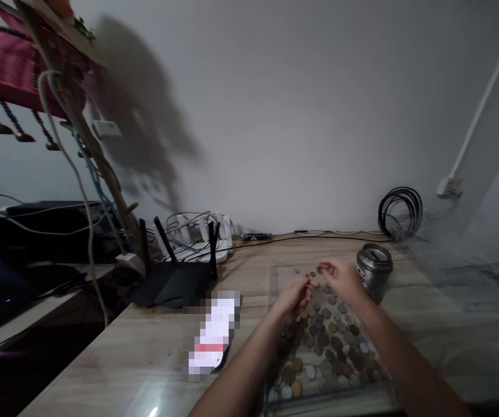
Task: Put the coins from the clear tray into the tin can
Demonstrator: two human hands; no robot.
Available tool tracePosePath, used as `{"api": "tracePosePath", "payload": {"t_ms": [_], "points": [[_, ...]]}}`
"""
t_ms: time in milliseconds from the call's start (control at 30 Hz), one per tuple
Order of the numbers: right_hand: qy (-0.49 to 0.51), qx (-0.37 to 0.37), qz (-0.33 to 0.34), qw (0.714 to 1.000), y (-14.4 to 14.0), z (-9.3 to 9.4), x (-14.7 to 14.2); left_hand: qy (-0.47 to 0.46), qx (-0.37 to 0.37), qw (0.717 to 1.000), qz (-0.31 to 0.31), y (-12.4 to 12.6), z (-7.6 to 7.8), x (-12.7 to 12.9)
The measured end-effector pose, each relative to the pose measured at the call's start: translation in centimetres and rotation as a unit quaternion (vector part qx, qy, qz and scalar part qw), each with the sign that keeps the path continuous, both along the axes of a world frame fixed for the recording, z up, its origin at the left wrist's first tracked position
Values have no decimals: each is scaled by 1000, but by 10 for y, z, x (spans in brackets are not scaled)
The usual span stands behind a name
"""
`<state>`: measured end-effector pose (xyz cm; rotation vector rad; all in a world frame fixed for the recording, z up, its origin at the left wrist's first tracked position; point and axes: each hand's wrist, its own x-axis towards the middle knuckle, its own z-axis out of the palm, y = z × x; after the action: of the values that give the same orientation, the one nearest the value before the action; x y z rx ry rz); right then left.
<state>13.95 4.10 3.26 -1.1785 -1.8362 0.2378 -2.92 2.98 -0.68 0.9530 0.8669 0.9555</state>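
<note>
Many mixed coins (319, 333), silver, brass and dark brown, lie spread in a shallow clear plastic tray (282, 272) on the table. Above the tray's far half is my left hand (293, 298), its fingers curled and closed; whatever they may hold is too small to make out. My right hand (342, 281) hovers just to the right, thumb and fingers pinched together near a few scattered coins at the far end. Something small and dark shows at its fingertips, too blurred to name. Close beside the right hand stands a metal can (374, 266) with a slotted lid.
A phone (215, 333) with a blurred-out screen lies left of the tray. Behind it are a black router (175, 284) and a white router (221, 252) with tangled cables. A coiled black cable (400, 213) leans at the wall on the right.
</note>
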Motion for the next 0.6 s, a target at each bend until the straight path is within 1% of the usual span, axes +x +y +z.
{"api": "tracePosePath", "payload": {"t_ms": [33,67,100,133,167,200,267,333,367,433,500,533,567,600], "points": [[1,41,-62,997,2,8,16,-27,-22,999,5,1,0,-1],[1,78,-129,989,4,16,34,-57,-47,997,18,2,0,-2],[10,102,-211,972,7,22,53,-84,-72,993,34,4,0,-4],[15,104,-259,960,11,25,71,-107,-96,988,50,5,0,-5],[18,88,-279,956,15,26,88,-125,-118,983,62,7,0,-6],[17,63,-290,955,18,25,102,-136,-140,978,70,8,0,-7],[-2,7,-289,957,24,19,120,-149,-173,971,76,10,-1,-8],[-33,-24,-298,954,26,12,126,-157,-192,966,76,10,-2,-8],[-50,-22,-308,950,25,11,125,-160,-196,965,72,10,-2,-8],[-74,22,-331,940,22,12,117,-164,-196,965,62,8,-1,-7],[-76,99,-328,936,18,17,101,-162,-194,966,55,6,0,-7],[-65,134,-304,941,16,19,91,-159,-193,967,55,5,1,-6],[-48,153,-260,952,14,19,78,-153,-191,968,54,4,1,-5],[-28,149,-201,968,13,18,65,-145,-189,970,52,3,2,-5]]}}
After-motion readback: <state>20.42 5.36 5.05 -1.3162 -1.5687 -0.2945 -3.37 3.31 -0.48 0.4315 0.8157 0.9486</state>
